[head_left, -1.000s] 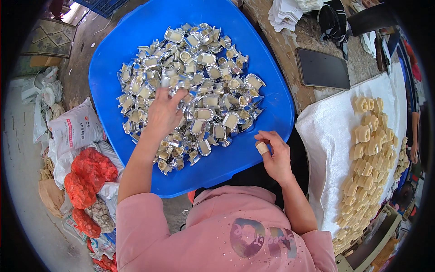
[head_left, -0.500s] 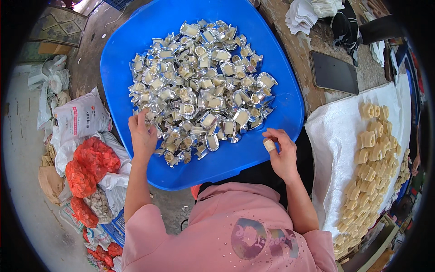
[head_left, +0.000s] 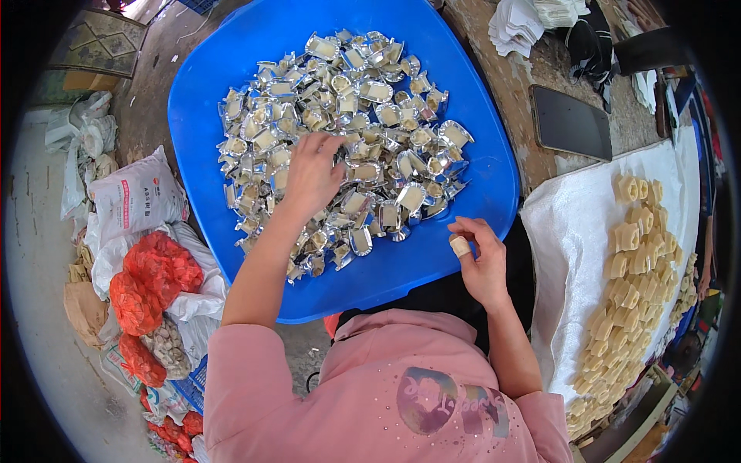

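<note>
My left hand (head_left: 312, 176) reaches over the middle of a heap of small shiny silver pieces with beige centres (head_left: 376, 92). Its fingers are bent together at a silver piece (head_left: 338, 157), which they partly hide. The heap lies in a large blue plastic basin (head_left: 378, 282). By the basin's near right rim is my right hand (head_left: 485, 266), fingers loosely bent and thumb apart from them. A pale beige band (head_left: 459, 246) goes round the thumb; whether it is a wrap or a loose piece, I cannot tell.
On the right, many beige moulded pieces (head_left: 629, 297) lie on a white woven sheet (head_left: 552, 231). A dark phone (head_left: 571, 123) rests on the worn tabletop beyond it, near white gloves (head_left: 515, 27). To the left are a white sack (head_left: 139, 197) and red bags (head_left: 158, 270).
My left hand has moved from the heap's left edge up and right to its middle. The right hand has stayed in nearly the same place.
</note>
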`<state>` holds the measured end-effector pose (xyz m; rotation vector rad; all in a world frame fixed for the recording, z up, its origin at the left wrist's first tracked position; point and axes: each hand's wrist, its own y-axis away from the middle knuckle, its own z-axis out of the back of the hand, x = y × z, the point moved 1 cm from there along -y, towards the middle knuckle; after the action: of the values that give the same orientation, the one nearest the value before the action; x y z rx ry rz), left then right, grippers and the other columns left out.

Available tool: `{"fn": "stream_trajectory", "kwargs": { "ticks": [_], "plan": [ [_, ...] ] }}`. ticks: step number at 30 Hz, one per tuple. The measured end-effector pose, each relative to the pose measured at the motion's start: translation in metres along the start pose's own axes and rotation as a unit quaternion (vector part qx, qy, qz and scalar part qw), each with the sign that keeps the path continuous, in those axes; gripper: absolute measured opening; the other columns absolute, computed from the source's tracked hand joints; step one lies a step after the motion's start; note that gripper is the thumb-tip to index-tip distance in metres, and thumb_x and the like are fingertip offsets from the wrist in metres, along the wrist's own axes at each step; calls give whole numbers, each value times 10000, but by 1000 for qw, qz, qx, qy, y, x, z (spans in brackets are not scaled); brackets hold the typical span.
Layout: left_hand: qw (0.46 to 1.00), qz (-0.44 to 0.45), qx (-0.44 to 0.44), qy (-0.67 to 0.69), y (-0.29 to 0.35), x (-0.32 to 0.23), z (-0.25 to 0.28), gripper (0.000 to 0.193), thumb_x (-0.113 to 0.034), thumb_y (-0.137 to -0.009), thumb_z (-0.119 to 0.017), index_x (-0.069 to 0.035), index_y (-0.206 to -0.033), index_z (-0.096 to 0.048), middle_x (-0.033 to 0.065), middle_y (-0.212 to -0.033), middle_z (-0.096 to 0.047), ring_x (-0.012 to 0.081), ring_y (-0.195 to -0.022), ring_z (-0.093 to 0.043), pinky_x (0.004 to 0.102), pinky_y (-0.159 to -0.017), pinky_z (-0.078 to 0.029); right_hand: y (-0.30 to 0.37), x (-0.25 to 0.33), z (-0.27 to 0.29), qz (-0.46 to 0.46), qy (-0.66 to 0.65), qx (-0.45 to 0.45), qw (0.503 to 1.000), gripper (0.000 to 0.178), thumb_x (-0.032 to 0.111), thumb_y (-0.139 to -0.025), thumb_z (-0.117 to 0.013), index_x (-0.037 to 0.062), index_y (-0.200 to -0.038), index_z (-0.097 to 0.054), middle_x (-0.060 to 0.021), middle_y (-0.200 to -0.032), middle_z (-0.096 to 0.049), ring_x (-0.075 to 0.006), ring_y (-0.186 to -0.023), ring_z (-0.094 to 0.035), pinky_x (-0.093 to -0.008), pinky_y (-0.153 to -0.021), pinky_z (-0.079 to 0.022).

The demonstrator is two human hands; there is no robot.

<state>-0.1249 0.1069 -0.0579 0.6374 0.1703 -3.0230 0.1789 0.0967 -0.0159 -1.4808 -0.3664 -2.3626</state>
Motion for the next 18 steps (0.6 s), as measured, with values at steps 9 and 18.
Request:
{"fn": "stream_trajectory", "kwargs": {
  "ticks": [9, 18],
  "plan": [
    [996, 58, 69, 28, -23, -4, -29, 339, -38, -722, -696, -73, -1041, -587, 105, -1012, -603, 329, -1003, -569, 437, -858, -476, 1, -4, 1, 5, -14, 12, 1000, 389, -141, -812, -551, 16, -1167, -564, -130, -987, -642, -200, -847, -638, -295, -770, -517],
    [989, 90, -11, 112, -14, -2, -40, 327, -30, -763, -685, -32, -1082, -612, 115, -930, -646, 278, -853, -636, 371, -752, -511, 0, 1, 0, 9, 0, -6, 1000, 350, -105, -787, -613, 8, -1117, -583, -142, -949, -655, -255, -817, -658, -335, -739, -525]
  ]
}}
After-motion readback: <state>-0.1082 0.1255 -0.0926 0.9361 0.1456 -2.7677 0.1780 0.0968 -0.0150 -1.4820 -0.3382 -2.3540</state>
